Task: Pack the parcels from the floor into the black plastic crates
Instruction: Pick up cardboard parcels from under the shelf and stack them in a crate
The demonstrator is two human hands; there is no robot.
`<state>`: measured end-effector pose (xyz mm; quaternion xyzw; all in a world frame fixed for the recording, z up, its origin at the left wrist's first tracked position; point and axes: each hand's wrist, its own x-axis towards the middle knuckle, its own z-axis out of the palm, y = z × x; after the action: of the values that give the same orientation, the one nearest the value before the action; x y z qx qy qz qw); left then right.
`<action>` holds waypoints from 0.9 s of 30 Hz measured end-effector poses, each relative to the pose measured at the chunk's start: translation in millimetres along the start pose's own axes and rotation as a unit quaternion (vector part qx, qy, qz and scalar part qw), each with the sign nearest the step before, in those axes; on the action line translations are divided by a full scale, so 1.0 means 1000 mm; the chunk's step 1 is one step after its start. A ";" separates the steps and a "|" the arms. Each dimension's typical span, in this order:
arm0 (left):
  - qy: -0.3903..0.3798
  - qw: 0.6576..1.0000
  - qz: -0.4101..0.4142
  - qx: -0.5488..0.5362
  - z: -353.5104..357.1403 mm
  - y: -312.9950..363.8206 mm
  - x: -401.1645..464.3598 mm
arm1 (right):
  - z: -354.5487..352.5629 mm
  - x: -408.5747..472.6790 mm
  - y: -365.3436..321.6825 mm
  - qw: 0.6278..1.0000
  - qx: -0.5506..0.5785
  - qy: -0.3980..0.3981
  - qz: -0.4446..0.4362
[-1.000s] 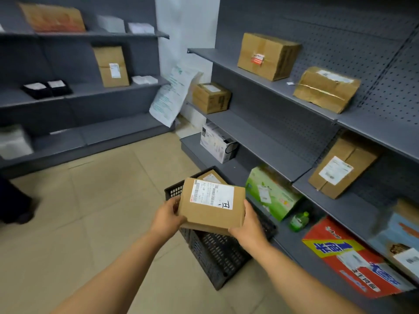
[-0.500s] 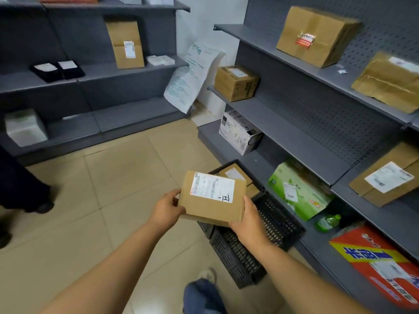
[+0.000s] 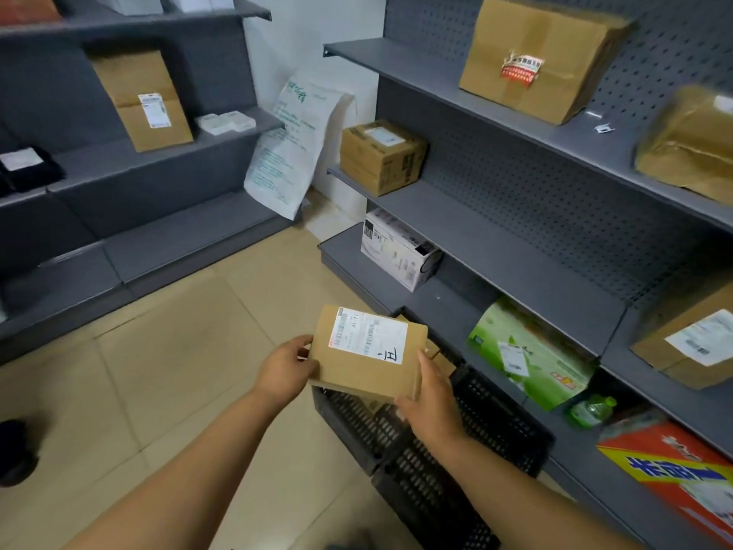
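Above the black perforated plastic crate (image 3: 432, 450), which stands on the beige tiled floor (image 3: 166, 371) against the base of the grey metal shelving (image 3: 515, 264), a flat brown cardboard parcel (image 3: 367, 357) is held level in both hands. The left hand (image 3: 285, 369) curls its grip round the parcel's left edge, thumb on top near the corner. The right hand (image 3: 430, 398) wraps its grip round the parcel's right edge, fingers along the side and underneath. The parcel's upper face carries a white shipping label (image 3: 369, 335) with barcodes and a handwritten mark. Beneath the parcel, inside the crate, part of a second brown cardboard parcel (image 3: 438, 357) shows past the held parcel's right edge.

On the lowest shelf to the right lie a white printed carton (image 3: 398, 252), a green plastic-wrapped pack (image 3: 527, 353), a small green bottle (image 3: 593, 408) and a red, yellow and blue bag (image 3: 674, 478). The middle shelf bears a brown cardboard box (image 3: 380, 154) at its near-wall end and a labelled brown parcel (image 3: 690, 343) at the right edge of view. The top shelf carries a large brown carton with a red sticker (image 3: 539, 57) and a crumpled brown-paper parcel (image 3: 690, 144). A white printed sack (image 3: 293, 148) leans in the corner between the two shelving runs. On the left-hand shelving an upright brown cardboard box (image 3: 141, 99) stands beside a flat white packet (image 3: 226, 123).
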<state>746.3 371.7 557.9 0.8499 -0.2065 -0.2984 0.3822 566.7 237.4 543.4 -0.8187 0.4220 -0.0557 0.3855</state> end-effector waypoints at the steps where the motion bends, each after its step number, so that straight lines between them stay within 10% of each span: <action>1: -0.006 1.000 0.002 0.000 -0.003 0.005 0.013 | -0.002 0.012 -0.004 1.000 -0.003 0.003 0.004; 27: -0.285 0.935 0.158 0.143 0.004 0.029 0.325 | 0.100 0.225 -0.032 0.956 0.048 0.105 0.270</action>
<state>979.0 163.1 465.0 0.7312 -0.4786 -0.4313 0.2241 772.3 141.9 442.6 -0.6446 0.6622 -0.0558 0.3780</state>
